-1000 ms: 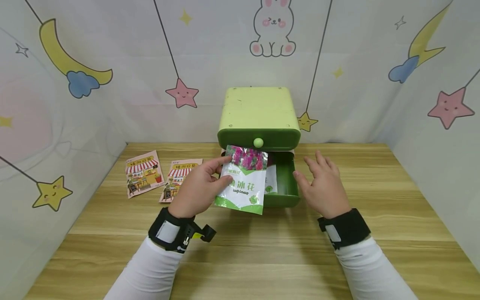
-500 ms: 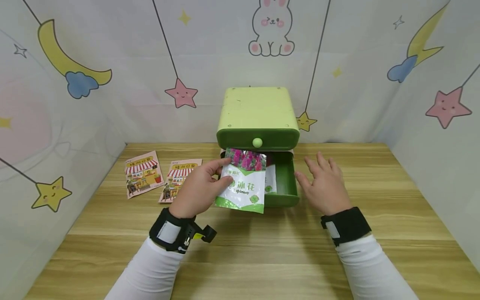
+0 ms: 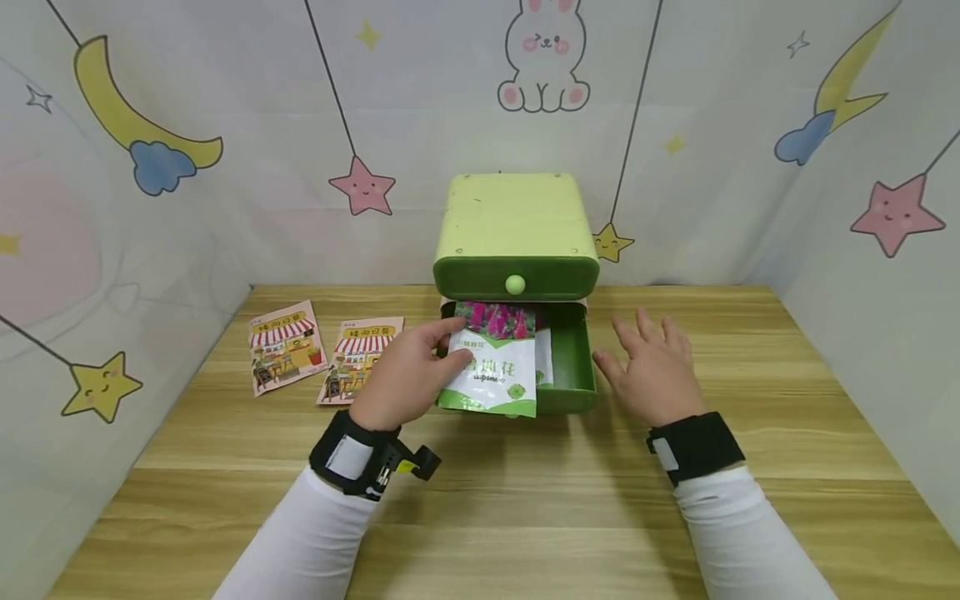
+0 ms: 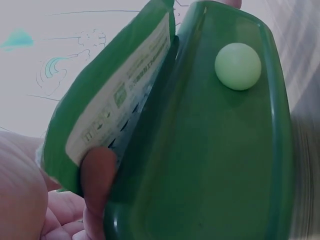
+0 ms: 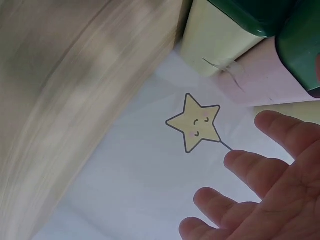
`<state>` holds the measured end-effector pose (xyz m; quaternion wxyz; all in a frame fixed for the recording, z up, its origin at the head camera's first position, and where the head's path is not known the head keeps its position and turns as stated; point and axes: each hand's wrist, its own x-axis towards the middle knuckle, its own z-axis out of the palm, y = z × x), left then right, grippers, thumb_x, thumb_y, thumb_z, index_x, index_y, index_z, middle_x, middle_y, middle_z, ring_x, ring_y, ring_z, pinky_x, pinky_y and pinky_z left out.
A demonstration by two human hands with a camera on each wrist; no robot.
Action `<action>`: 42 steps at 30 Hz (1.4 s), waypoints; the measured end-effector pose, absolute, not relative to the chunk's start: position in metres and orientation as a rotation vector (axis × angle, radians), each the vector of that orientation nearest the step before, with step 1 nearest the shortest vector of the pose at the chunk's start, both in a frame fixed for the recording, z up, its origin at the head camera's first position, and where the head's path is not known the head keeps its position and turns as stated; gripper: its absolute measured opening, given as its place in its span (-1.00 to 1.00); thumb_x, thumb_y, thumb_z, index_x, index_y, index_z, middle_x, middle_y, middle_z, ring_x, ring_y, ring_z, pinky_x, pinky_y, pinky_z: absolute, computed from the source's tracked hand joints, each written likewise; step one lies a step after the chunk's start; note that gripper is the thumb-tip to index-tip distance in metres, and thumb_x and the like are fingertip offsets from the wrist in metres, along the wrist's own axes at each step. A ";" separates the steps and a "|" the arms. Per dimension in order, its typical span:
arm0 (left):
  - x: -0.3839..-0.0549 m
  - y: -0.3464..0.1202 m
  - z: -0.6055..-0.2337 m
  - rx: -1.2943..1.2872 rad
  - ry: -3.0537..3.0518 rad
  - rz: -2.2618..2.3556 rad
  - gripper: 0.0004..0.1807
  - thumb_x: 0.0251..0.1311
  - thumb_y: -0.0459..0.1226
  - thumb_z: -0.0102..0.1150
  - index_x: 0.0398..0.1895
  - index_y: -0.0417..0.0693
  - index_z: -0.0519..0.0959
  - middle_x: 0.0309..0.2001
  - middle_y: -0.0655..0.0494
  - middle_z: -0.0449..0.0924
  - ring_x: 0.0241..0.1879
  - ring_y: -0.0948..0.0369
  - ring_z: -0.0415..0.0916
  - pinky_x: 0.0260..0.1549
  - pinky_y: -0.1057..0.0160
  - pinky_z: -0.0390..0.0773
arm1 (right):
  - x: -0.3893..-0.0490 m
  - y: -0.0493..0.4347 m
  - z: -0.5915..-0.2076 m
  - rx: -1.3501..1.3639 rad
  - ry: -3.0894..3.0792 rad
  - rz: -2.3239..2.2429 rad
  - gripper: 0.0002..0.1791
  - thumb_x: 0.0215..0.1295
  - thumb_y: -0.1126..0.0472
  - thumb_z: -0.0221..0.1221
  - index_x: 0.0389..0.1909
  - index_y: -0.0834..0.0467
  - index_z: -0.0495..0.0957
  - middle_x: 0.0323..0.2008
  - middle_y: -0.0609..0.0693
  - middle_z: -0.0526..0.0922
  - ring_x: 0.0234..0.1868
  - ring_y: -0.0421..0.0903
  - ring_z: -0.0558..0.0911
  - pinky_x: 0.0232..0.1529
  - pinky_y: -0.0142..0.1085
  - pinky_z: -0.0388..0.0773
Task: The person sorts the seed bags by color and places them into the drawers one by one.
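My left hand point(image 3: 401, 372) pinches a white and green seed packet point(image 3: 491, 377) with pink flowers on its top, holding it by the left edge over the pulled-out lower drawer point(image 3: 576, 350). In the left wrist view the packet point(image 4: 112, 95) leans right at the drawer front point(image 4: 215, 150), which carries a pale round knob point(image 4: 238, 66). Another packet point(image 3: 545, 358) lies inside the drawer, mostly hidden behind the held one. My right hand point(image 3: 654, 372) is beside the drawer's right side, fingers spread, holding nothing.
The small drawer cabinet point(image 3: 517, 217) has a light green top and a green upper drawer point(image 3: 480, 277), which is closed. Two pink packets with a shop picture, one farther left point(image 3: 287, 347) and one nearer point(image 3: 360, 357), lie on the wooden table point(image 3: 525, 517). A patterned cloth point(image 3: 285, 167) hangs behind.
My left hand has shifted slightly right and the packet has come lower over the drawer, its lower edge now close at the drawer front. My right hand has barely moved.
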<state>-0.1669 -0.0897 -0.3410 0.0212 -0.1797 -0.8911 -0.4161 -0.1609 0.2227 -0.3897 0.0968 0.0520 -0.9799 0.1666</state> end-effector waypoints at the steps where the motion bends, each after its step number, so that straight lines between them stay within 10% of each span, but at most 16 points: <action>1: -0.168 -0.089 -0.341 -0.554 -2.767 -1.284 -0.53 0.22 -0.12 0.15 0.21 0.00 0.46 -0.39 0.15 0.46 -0.78 0.22 0.15 -0.83 0.29 0.18 | -0.161 0.223 -0.391 0.157 -2.903 0.482 -0.27 0.38 -0.24 -0.11 0.38 0.17 0.19 0.38 0.34 0.01 0.30 0.39 -0.16 0.24 0.32 -0.17; 42: -0.185 -0.076 -0.338 -0.566 -2.907 -1.093 -0.50 0.25 -0.07 0.11 0.22 -0.05 0.45 0.09 0.10 0.50 -0.20 0.25 0.39 -0.26 0.19 0.47 | -0.162 0.220 -0.392 0.148 -2.913 0.503 -0.30 0.37 -0.18 -0.05 0.35 0.22 0.23 0.36 0.37 0.04 0.30 0.40 -0.12 0.24 0.30 -0.13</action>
